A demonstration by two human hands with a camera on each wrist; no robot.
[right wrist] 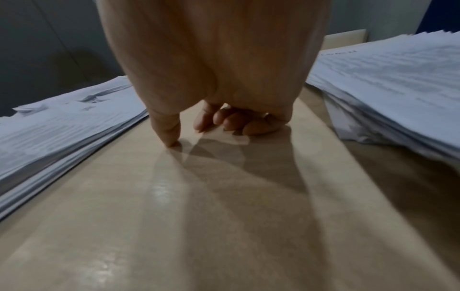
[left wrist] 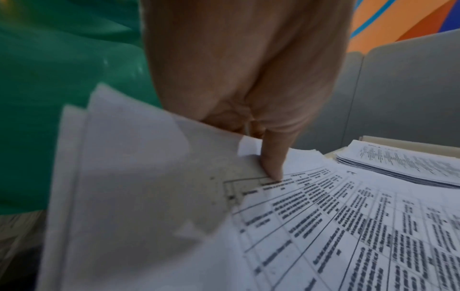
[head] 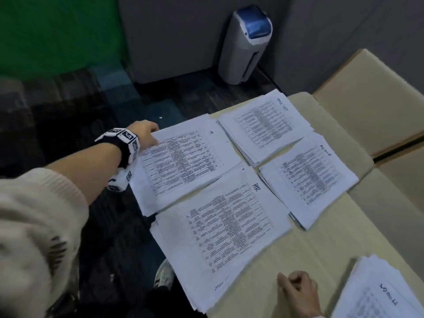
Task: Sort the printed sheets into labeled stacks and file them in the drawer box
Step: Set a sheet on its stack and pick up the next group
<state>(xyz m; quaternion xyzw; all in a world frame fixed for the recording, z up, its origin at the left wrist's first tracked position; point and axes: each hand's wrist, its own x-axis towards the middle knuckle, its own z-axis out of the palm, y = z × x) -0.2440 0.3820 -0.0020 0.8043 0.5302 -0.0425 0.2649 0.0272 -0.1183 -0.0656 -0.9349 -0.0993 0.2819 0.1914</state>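
Note:
Several stacks of printed sheets lie on the beige table (head: 305, 253). My left hand (head: 150, 136) pinches the far corner of the left stack (head: 181, 161). In the left wrist view its thumb (left wrist: 271, 163) lies on the top sheet (left wrist: 348, 226) and the fingers are hidden under the paper. The stack marked HR (head: 220, 232) lies nearest me, the ADMIN stack (head: 307, 180) to its right, and another labeled stack (head: 266, 125) behind. My right hand (head: 296, 285) rests on the table with its fingers (right wrist: 231, 122) curled, holding nothing.
A further labeled stack (head: 376, 294) sits at the near right corner. The left stacks overhang the table's left edge above dark carpet. A grey and blue floor unit (head: 245, 44) stands by the partition. Beige surfaces (head: 367, 99) adjoin the table on the right.

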